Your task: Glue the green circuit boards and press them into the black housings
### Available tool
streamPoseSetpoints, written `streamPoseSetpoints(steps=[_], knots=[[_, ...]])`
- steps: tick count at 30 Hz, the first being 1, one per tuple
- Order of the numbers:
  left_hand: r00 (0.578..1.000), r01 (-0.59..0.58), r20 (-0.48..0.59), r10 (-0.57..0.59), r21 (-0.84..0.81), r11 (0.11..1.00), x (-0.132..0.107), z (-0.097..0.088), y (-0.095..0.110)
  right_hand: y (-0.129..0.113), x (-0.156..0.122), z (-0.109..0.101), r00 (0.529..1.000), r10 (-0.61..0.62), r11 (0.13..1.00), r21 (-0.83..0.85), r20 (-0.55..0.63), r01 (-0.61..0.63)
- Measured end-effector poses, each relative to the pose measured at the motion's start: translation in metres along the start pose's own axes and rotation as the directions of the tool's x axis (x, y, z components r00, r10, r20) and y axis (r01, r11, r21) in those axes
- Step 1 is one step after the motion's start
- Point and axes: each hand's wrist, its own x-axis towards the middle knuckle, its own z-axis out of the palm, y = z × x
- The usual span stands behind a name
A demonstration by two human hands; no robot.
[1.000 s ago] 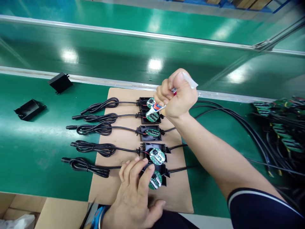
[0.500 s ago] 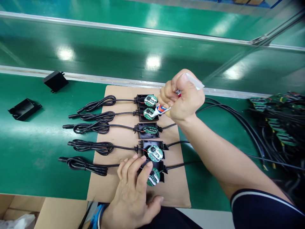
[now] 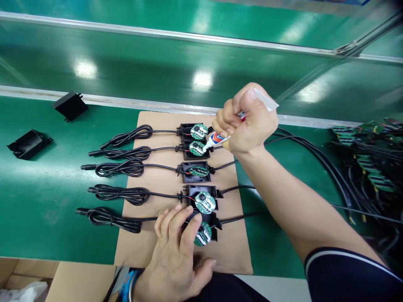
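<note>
White plastic squeeze tube with blue and red markings (image 3: 217, 139) is gripped in the right hand (image 3: 247, 119), whose fingers are curled tightly round it, with the tube's flat pale end jutting out past the thumb. Its nozzle points down to the left, at the right edge of the second round green circuit board from the far end (image 3: 197, 148); whether the tip touches the board or hovers just over it, I cannot tell. Five open black rectangular housings (image 3: 197, 180) stand in a column on a flat tan cardboard sheet (image 3: 228, 251), each with one such board; the middle board (image 3: 199, 171) is tilted, while the nearest two show white strips on their upper faces. Left hand (image 3: 179, 251), palm down and open with the thumb held apart, has its fingertips at the nearest housing (image 3: 209, 218), the index finger just beside the nearest board (image 3: 204, 235). Black cables tied in coils (image 3: 124, 193) reach left from the housings, beyond the cardboard onto the green desk (image 3: 63, 226), and other black leads (image 3: 241, 217) run right. Near the desk's far edge at left sits a finned black case (image 3: 71, 107), with an open black case (image 3: 30, 144) nearer. At far right lies a tangled pile of black cables and green boards (image 3: 374, 172).
</note>
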Motion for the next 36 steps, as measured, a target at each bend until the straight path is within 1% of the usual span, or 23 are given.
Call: streamPoseSetpoints(steps=[6,12,15,16,18,21,23,25,29,32,36], knots=[[1.0,0.005,0.0,-0.005,0.009,1.0,0.002,-0.001,0.0,0.002,0.002,0.006,1.0,0.025,0.999,-0.045,0.019,-0.024],[1.0,0.004,0.001,-0.004,0.001,1.0,-0.001,-0.001,0.0,0.006,0.003,0.006,0.999,0.031,0.999,-0.01,-0.006,-0.032],[1.0,0.013,-0.015,-0.013,-0.011,1.0,0.002,-0.008,0.0,0.003,0.003,0.003,0.996,0.047,0.999,-0.024,-0.069,-0.049],[1.0,0.018,-0.003,-0.018,-0.008,1.0,0.006,-0.012,0.001,0.0,0.002,0.003,0.995,0.047,0.999,-0.016,-0.09,-0.048],[0.998,0.021,0.063,-0.022,0.018,1.0,0.017,-0.021,0.003,-0.009,0.0,0.002,0.994,0.039,0.999,0.033,-0.102,-0.036],[0.986,0.019,0.166,-0.037,0.105,0.994,0.041,-0.028,0.006,-0.027,-0.006,0.003,0.997,0.079,0.987,0.143,-0.022,-0.075],[0.979,0.038,0.191,-0.069,0.158,0.987,0.054,-0.027,0.007,-0.035,-0.012,0.005,0.99,0.129,0.971,0.195,0.054,-0.137],[0.976,0.065,0.193,-0.101,0.186,0.98,0.062,-0.022,0.006,-0.037,-0.019,0.009,0.981,0.166,0.954,0.236,0.102,-0.185],[0.976,0.101,0.171,-0.136,0.198,0.975,0.06,-0.015,0.005,-0.027,-0.029,0.02,0.969,0.211,0.928,0.286,0.125,-0.239],[0.982,0.092,0.145,-0.121,0.192,0.977,0.056,-0.014,0.005,-0.02,-0.033,0.029,0.964,0.238,0.915,0.306,0.122,-0.265],[0.987,0.078,0.127,-0.102,0.177,0.981,0.054,-0.014,0.005,-0.017,-0.037,0.038,0.955,0.251,0.91,0.297,0.16,-0.289]])
